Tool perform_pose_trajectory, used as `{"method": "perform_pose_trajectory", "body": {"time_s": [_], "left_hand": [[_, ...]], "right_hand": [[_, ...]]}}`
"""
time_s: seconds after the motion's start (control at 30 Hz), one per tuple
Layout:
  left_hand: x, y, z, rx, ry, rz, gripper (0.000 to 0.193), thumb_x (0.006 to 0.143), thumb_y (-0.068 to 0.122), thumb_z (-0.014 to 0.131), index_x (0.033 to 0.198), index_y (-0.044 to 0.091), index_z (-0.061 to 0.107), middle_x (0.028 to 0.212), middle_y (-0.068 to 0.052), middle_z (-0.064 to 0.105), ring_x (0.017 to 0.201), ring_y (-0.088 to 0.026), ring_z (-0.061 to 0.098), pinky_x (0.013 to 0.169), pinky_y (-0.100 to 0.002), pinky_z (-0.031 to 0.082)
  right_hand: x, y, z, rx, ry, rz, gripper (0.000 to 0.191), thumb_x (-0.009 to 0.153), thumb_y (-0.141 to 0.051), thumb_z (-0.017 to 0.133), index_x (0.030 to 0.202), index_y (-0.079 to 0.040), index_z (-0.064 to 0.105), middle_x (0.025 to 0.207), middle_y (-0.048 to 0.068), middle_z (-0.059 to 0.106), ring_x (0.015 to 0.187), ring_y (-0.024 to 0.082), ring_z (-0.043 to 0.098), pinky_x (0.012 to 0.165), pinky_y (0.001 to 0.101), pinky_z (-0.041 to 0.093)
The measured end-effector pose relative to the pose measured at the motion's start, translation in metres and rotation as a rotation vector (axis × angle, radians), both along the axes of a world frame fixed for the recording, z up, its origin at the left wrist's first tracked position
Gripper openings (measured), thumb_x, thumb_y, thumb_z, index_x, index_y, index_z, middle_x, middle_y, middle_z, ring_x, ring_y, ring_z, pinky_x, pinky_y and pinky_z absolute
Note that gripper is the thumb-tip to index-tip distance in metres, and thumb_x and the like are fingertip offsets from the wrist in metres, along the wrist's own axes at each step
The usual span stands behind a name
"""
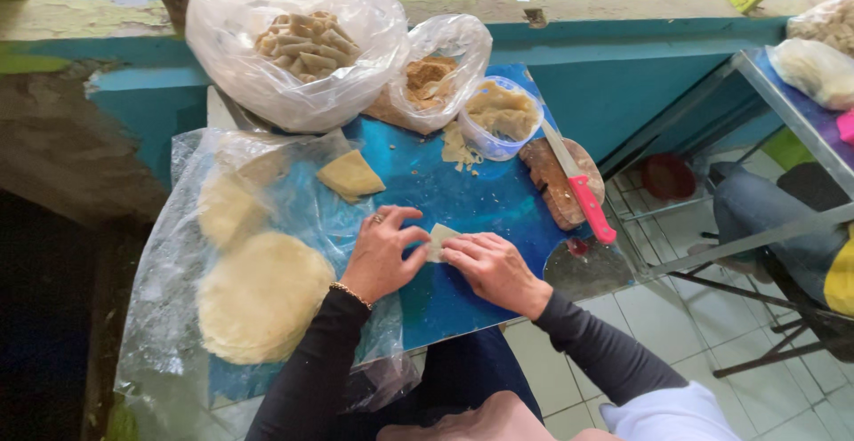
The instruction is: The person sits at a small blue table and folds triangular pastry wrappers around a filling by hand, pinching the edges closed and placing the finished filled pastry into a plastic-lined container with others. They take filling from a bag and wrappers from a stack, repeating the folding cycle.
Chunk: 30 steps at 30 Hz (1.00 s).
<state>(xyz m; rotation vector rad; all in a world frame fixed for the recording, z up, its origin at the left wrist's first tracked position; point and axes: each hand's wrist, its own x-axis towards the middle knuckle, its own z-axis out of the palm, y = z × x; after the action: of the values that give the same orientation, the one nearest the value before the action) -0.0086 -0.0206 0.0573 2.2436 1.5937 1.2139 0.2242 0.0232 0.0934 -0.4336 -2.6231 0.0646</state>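
Both of my hands press on a small pale piece of dough wrapper (438, 238) lying on the blue tabletop (463, 196). My left hand (384, 252), with a ring and a bracelet, pinches the wrapper's left edge. My right hand (491, 266) holds its right side with the fingers curled over it. A folded tan wrapper (350, 175) lies further back on the blue surface. To the left, a stack of round wrappers (262, 295) rests on clear plastic sheet.
A clear tub of tan filling (501, 116) stands at the back. Two plastic bags hold rolled pieces (302, 45) and brown crumbs (433, 76). A pink-handled knife (580, 188) lies on a wooden board (553, 185). A metal table frame (783, 94) stands on the right.
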Motion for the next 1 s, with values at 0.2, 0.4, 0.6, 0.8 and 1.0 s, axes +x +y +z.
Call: {"method": "perform_pose_trajectory", "body": {"time_s": [0.2, 0.4, 0.6, 0.8, 1.0], "left_hand": [[0.003, -0.004, 0.005, -0.019, 0.096, -0.080, 0.010, 0.078, 0.021, 0.076, 0.086, 0.015, 0.077, 0.120, -0.008, 0.066, 0.118, -0.031, 0.056, 0.096, -0.047, 0.044], [0.003, -0.006, 0.008, -0.014, 0.100, -0.049, 0.011, 0.078, 0.019, 0.075, 0.087, 0.013, 0.075, 0.122, -0.009, 0.065, 0.119, -0.033, 0.056, 0.094, -0.046, 0.046], [0.004, -0.005, 0.013, -0.008, 0.100, -0.037, 0.012, 0.077, 0.018, 0.074, 0.088, 0.012, 0.074, 0.121, -0.009, 0.065, 0.119, -0.033, 0.056, 0.094, -0.046, 0.046], [0.005, -0.007, 0.014, -0.010, 0.091, -0.050, 0.012, 0.077, 0.017, 0.074, 0.088, 0.012, 0.074, 0.121, -0.009, 0.065, 0.119, -0.032, 0.056, 0.095, -0.046, 0.046], [0.005, -0.007, 0.013, 0.002, 0.079, -0.048, 0.011, 0.077, 0.017, 0.074, 0.086, 0.012, 0.075, 0.120, -0.010, 0.065, 0.118, -0.032, 0.057, 0.096, -0.046, 0.045]], "right_hand": [[0.009, 0.015, 0.001, -0.235, 0.188, -0.114, 0.024, 0.090, -0.006, 0.072, 0.114, -0.009, 0.071, 0.115, 0.009, 0.074, 0.110, 0.028, 0.070, 0.095, 0.0388, 0.055], [0.034, 0.149, 0.038, 0.011, -0.025, -0.542, 0.038, 0.084, -0.034, 0.081, 0.115, -0.013, 0.075, 0.146, 0.012, 0.056, 0.140, 0.032, 0.040, 0.113, 0.0629, 0.018], [0.037, 0.198, 0.019, -0.339, -0.050, -0.481, 0.031, 0.080, -0.039, 0.077, 0.103, -0.019, 0.079, 0.162, 0.006, 0.044, 0.156, 0.028, 0.023, 0.119, 0.0732, -0.002], [0.021, 0.223, -0.015, -0.246, -0.310, -0.570, 0.054, 0.072, -0.055, 0.079, 0.117, -0.024, 0.078, 0.167, 0.010, 0.024, 0.153, 0.038, 0.006, 0.106, 0.0767, -0.015], [0.020, 0.230, -0.031, -0.154, -0.377, -0.634, 0.049, 0.073, -0.058, 0.079, 0.113, -0.030, 0.080, 0.172, 0.003, 0.026, 0.159, 0.037, 0.006, 0.112, 0.0766, -0.015]]}}
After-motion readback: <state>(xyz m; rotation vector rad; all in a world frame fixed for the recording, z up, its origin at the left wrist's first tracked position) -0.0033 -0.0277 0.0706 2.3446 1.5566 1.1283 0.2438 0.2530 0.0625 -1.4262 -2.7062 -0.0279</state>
